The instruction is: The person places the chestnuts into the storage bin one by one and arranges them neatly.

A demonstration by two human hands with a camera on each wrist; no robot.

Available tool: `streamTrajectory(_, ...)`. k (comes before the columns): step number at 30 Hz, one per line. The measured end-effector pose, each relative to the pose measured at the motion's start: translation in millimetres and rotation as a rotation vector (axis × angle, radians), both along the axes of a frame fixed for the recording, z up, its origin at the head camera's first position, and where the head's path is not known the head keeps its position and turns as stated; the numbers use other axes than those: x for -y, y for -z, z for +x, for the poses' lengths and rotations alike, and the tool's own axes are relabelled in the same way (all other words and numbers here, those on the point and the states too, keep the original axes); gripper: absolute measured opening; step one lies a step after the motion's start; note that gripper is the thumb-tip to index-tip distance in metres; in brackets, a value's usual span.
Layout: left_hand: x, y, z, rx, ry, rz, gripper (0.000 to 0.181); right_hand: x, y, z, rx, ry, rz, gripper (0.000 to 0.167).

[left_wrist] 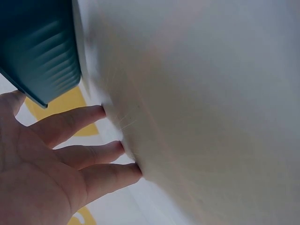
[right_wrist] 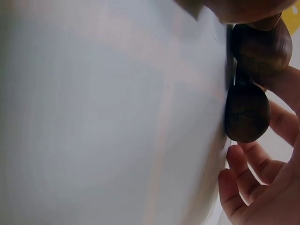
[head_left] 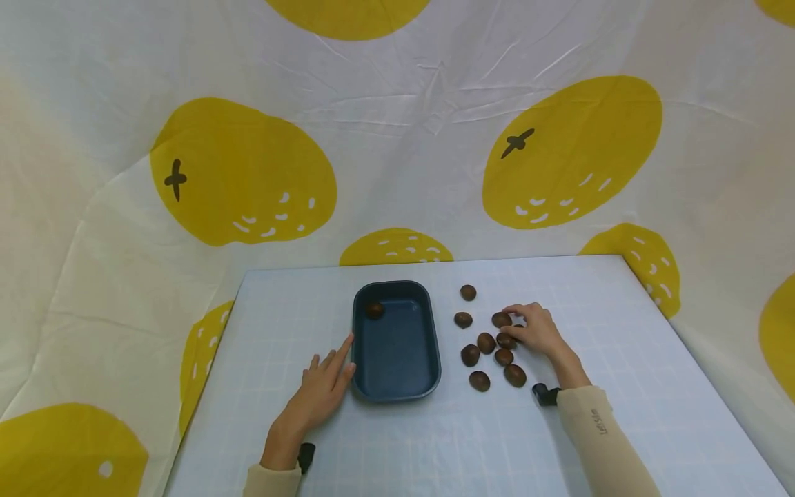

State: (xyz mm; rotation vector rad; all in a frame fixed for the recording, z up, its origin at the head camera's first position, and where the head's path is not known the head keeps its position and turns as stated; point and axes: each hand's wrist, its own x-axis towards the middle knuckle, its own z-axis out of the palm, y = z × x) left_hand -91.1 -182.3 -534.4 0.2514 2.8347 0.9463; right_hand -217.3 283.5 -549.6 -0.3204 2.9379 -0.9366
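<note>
My left hand [head_left: 321, 393] lies beside a dark blue rectangular tray [head_left: 436, 345], fingers spread. Its index finger touches the tray's left rim, and in the left wrist view the other fingertips [left_wrist: 133, 174] rest on the table. One chestnut [head_left: 375, 310] sits inside the tray near the far left corner. Right of the tray, my right hand [head_left: 539, 330] reaches over a loose group of chestnuts. Its thumb and index finger pinch a chestnut [head_left: 502, 319] at the group's far side. Another chestnut [right_wrist: 247, 113] lies under the hand, partly hidden in the head view.
Several more chestnuts lie on the white table [head_left: 459, 449], among them one far chestnut [head_left: 468, 293] and one near chestnut [head_left: 479, 381]. Behind the table hangs a pale cloth [head_left: 397, 166] printed with yellow fruit. Black straps [head_left: 546, 395] show at the wrists.
</note>
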Motion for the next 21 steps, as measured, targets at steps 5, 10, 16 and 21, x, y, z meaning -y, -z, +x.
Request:
streamTrajectory(5,0.1,-0.6,-0.3,0.008,0.003,-0.001,0.058,1.0,-0.4,0.4,0.032,0.026,0.009,0.038)
streamTrajectory(10,-0.2,-0.7,-1.0,0.006,0.004,-0.001,0.059,1.2,-1.5,0.5,0.028,0.034,0.015,0.037)
streamTrajectory(16,-1.0,-0.7,-0.7,0.005,-0.002,-0.002,0.059,0.7,-1.4,1.1,0.019,0.032,0.01,0.037)
streamTrajectory(21,-1.4,0.2,-0.6,0.014,-0.005,-0.005,0.059,0.9,-3.4,2.2,0.052,0.059,0.001,0.04)
